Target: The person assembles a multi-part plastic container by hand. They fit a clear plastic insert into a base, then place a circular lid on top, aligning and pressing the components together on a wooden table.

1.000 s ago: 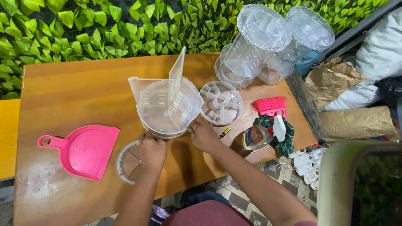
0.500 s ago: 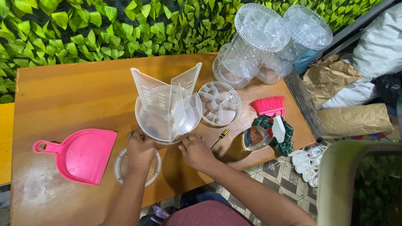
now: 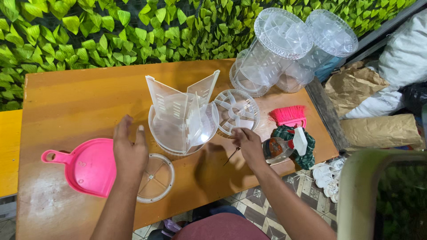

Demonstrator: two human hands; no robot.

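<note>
Outdoors — wooden table (image 3: pixel 80 95) against leafy wall (image 3: pixel 89 31).

Orange-brown wooden table (image 3: pixel 71 98), pink dustpan (image 3: pixel 89 166), clear round bowl (image 3: pixel 178 133), clear disc (image 3: pixel 155 178), pink brush (image 3: pixel 288 115), clear cylinders (image 3: pixel 275 49)

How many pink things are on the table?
2: a pink dustpan at the table's left, beside the left hand, and a pink brush at the right, past the right hand.

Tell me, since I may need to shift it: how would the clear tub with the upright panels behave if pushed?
The clear tub looks thin-walled plastic, so probably light and easy to slide on the smooth table. Its tall panels stand loosely splayed, so they may wobble or topple. The left hand hovers beside it, not steadying it.
</note>
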